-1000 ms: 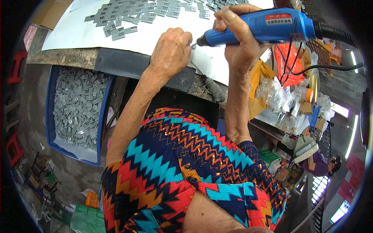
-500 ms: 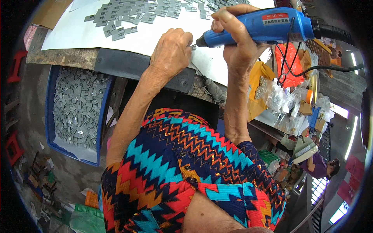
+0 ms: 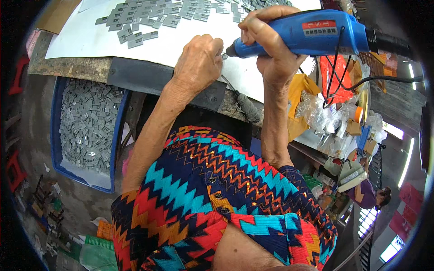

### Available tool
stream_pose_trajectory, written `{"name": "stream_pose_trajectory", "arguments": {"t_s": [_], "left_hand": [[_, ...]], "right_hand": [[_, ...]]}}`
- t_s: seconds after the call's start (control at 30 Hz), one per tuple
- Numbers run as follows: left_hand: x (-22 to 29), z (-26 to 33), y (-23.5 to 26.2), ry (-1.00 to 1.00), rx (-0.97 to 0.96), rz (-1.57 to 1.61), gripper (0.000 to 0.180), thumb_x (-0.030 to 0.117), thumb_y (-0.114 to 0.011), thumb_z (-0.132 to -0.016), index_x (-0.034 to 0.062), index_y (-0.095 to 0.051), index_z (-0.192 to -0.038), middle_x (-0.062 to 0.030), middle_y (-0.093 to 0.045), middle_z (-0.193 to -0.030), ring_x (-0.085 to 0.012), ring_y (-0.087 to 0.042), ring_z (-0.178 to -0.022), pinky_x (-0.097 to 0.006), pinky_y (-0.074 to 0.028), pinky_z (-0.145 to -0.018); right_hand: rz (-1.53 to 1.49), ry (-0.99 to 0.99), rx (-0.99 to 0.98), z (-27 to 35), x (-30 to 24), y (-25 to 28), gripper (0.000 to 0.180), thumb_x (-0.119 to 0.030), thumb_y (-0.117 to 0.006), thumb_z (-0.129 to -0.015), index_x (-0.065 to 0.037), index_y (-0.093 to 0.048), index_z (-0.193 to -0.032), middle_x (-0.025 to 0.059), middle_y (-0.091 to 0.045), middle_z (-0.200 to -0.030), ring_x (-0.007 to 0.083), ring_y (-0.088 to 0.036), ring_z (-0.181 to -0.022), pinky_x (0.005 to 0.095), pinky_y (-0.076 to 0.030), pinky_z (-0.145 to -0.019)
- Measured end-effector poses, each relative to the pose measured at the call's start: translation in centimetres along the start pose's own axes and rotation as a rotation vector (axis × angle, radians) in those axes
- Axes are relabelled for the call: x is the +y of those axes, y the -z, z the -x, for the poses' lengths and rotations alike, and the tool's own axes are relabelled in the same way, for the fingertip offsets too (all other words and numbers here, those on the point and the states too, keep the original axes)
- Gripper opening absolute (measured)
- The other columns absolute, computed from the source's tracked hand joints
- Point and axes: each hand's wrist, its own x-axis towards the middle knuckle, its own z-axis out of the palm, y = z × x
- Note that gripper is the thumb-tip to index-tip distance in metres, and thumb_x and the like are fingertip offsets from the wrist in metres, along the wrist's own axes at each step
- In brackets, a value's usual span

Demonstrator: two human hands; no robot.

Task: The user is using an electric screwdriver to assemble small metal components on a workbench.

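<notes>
My right hand (image 3: 275, 49) is wrapped round a blue electric screwdriver (image 3: 307, 34), held level with its black nose pointing left. That nose meets the fingertips of my left hand (image 3: 197, 63), which is closed in a pinch. A small grey piece (image 3: 224, 56) just shows between the fingertips and the nose; most of it is hidden. Many flat grey plastic pieces (image 3: 156, 21) lie spread on the white tabletop sheet (image 3: 77, 43) beyond my left hand.
Below the table's left edge stands a blue bin (image 3: 56, 135) full of grey pieces. A cable-wrapped rod (image 3: 246, 106) sits at the front edge. Black cords (image 3: 384, 79) hang at the right, near plastic bags (image 3: 316, 110). Another person (image 3: 366, 194) is at the far right.
The screwdriver and my right hand have shifted very slightly left and down. My left hand keeps its pinch at the nose; the whole view has moved a little.
</notes>
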Motion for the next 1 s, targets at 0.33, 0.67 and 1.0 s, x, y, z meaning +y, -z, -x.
{"name": "stream_pose_trajectory", "arguments": {"t_s": [0.33, 0.67, 1.0], "left_hand": [[0.1, -0.3, -0.2, 0.001, 0.008, 0.051, 0.01, -0.002, -0.061, -0.063, -0.002, -0.052, -0.066, -0.0165, -0.052, -0.066, -0.0314, -0.055, -0.069, -0.04, -0.046, -0.064], [-0.4, 0.1, -0.1, -0.015, -0.004, 0.015, 0.015, 0.001, -0.064, -0.063, 0.0024, -0.054, -0.075, -0.0094, -0.053, -0.069, -0.0272, -0.054, -0.069, -0.037, -0.045, -0.064], [0.3, 0.3, -0.1, -0.075, -0.021, -0.067, 0.02, 0.004, -0.062, -0.067, 0.0024, -0.053, -0.084, -0.0126, -0.054, -0.082, -0.0286, -0.054, -0.079, -0.038, -0.044, -0.071]], "right_hand": [[-0.19, 0.239, -0.229, 0.1, 1.4, 0.0, 0.015, 0.008, -0.054, -0.07, 0.005, -0.049, -0.084, 0.0148, -0.054, -0.067, 0.0149, -0.053, -0.053, 0.0279, -0.046, -0.053], [-0.008, 0.296, -0.251, -0.1, 1.4, 0.5, 0.011, 0.005, -0.058, -0.068, 0.005, -0.053, -0.078, 0.0119, -0.057, -0.068, 0.0142, -0.054, -0.052, 0.0271, -0.047, -0.054], [-0.052, 0.313, -0.289, 2.1, 0.4, 1.8, 0.023, 0.003, -0.054, -0.068, 0.001, -0.047, -0.09, 0.0165, -0.054, -0.073, 0.0182, -0.053, -0.061, 0.0299, -0.047, -0.058]]}}
